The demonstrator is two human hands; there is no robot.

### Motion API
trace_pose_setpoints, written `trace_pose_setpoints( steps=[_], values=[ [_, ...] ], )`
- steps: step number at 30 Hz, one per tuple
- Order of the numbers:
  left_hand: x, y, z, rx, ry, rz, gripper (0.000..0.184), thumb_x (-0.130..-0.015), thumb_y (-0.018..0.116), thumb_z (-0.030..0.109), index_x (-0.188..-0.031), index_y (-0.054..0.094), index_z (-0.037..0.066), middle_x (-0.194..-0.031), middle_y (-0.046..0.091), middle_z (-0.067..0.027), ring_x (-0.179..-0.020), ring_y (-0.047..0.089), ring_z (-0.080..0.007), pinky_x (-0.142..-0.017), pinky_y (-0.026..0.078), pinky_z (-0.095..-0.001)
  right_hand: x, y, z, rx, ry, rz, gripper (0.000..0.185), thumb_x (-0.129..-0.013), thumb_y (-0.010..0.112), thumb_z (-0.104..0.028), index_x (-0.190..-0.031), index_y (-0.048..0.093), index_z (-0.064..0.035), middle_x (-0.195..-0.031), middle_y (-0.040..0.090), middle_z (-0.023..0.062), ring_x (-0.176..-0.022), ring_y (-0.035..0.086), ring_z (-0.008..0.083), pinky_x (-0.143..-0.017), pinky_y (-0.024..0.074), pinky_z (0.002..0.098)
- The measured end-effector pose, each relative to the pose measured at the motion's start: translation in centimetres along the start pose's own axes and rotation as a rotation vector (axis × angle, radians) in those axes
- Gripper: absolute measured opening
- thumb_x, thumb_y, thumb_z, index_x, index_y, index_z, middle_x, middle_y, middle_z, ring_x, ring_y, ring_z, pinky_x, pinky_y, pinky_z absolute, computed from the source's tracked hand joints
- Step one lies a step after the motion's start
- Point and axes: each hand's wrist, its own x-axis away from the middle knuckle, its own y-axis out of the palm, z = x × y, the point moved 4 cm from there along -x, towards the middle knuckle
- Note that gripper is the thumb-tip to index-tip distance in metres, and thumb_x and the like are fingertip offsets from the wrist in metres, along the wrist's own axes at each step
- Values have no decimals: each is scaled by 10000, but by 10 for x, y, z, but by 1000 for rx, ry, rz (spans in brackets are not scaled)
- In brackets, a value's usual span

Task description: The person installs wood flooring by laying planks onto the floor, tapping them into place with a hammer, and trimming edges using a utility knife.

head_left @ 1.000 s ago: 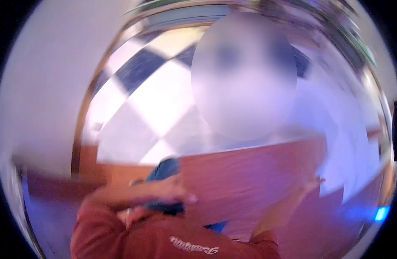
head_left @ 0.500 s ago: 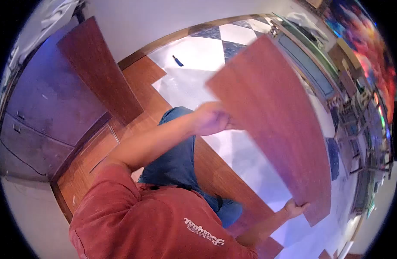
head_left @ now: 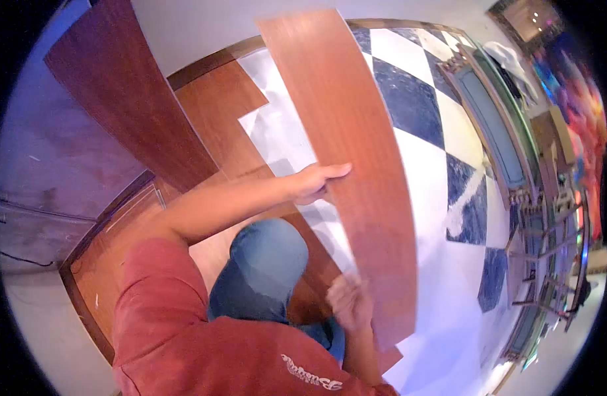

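My left hand (head_left: 316,183) grips the left long edge of a reddish-brown wood-look floor plank (head_left: 356,125), its thumb lying on the top face and its fingers partly hidden. The plank is raised above the floor, one end toward the wall and the other toward my body. My right hand (head_left: 350,302) is beside the plank's left edge near its closer end. Motion smears its fingers, and whether they touch the plank is unclear. Below my left arm is my bent knee in jeans (head_left: 267,254).
Another plank (head_left: 128,92) leans at a dark cabinet (head_left: 66,145) on the left. Laid wood-look flooring (head_left: 217,105) has a stepped edge against a white and dark checkered floor (head_left: 409,99). Furniture with blue panels (head_left: 495,138) and stacked chairs (head_left: 547,244) stand at right.
The plank has swung left and upright in view, toward the wall. My right hand has left its grip at the closer end and moved left. A blue-handled tool on the floor is no longer visible.
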Motion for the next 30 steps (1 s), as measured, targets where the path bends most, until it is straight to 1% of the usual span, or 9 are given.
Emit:
trace_pose_setpoints(
  steps=[2, 5, 9, 13, 15, 16, 23, 25, 30],
  values=[
    [-3, -73, -19, -6, 71, 236, 561, -1057, 630, 312, -1509, 479, 17, -1463, 603, -162, -1335, 608, -314, -1106, 523, -521, -5, 0, 1, 1328, 297, -188, 448, -1064, 620, -352, -1396, 629, -51, -1343, 703, 141, -1208, 680, 283, -1067, 512, 455],
    [0, -156, -75, 111, 9, 330, 540, -1039, 655, 248, -1497, 491, 13, -1441, 618, -164, -1319, 617, -314, -1070, 548, -520, -74, -19, -73, 2543, -187, 297, 532, -1065, 584, -370, -1420, 574, 26, -1362, 659, 231, -1280, 615, 374, -1102, 465, 441],
    [4, -218, -156, 368, -35, 390, 549, -1033, 662, 232, -1500, 483, 4, -1409, 639, -161, -1286, 635, -314, -1037, 559, -533, -153, -196, -183, 2251, -276, 367, 545, -1054, 579, -420, -1362, 598, 29, -1309, 645, 301, -1211, 627, 416, -1060, 474, 448],
    [-5, -272, -202, 482, -113, 366, 526, -1023, 675, 199, -1491, 509, 28, -1372, 664, -140, -1262, 647, -315, -1013, 560, -533, -193, -172, -187, 2387, -264, 401, 497, -1046, 583, -452, -1184, 696, 12, -1127, 703, 279, -1122, 643, 400, -978, 501, 459],
    [-15, -291, -194, 496, -81, 335, 513, -1021, 679, 190, -1487, 522, 42, -1357, 673, -131, -1254, 650, -311, -1006, 562, -525, -229, -170, -180, 2643, 308, 265, 511, -1038, 592, -483, -953, 729, 2, -924, 720, 242, -954, 660, 371, -851, 510, 472],
    [-22, -301, -187, 451, -53, 320, 512, -1021, 682, 205, -1487, 530, 56, -1368, 666, -117, -1244, 654, -300, -994, 564, -516, -242, -203, -189, 2580, 284, 184, 554, -1027, 613, -497, -766, 661, -11, -731, 647, 196, -753, 597, 304, -726, 485, 454],
    [-52, -368, -155, 363, -4, 389, 541, -1027, 689, 301, -1479, 525, 52, -1408, 631, -70, -1173, 665, -239, -934, 561, -451, -266, -192, -162, 2453, -173, 292, 608, -1018, 625, -522, -707, 520, -10, -626, 496, 159, -633, 442, 210, -607, 422, 424],
    [-61, -412, -141, 178, 66, 636, 496, -1043, 671, 327, -1451, 559, 69, -1294, 685, -69, -1160, 662, -219, -929, 549, -416, -276, -173, -163, 2549, -269, 407, 655, -993, 627, -575, -726, 518, 13, -672, 548, 260, -612, 498, 421, -612, 439, 502],
    [-60, -493, -105, -195, 219, 1085, 468, -1081, 563, 439, -1248, 665, 14, -1118, 729, -99, -1063, 671, -260, -939, 510, -401, -306, -143, -158, 2728, -241, 309, 667, -989, 616, -588, -722, 522, 16, -650, 549, 272, -578, 482, 467, -567, 414, 536]
  ],
)
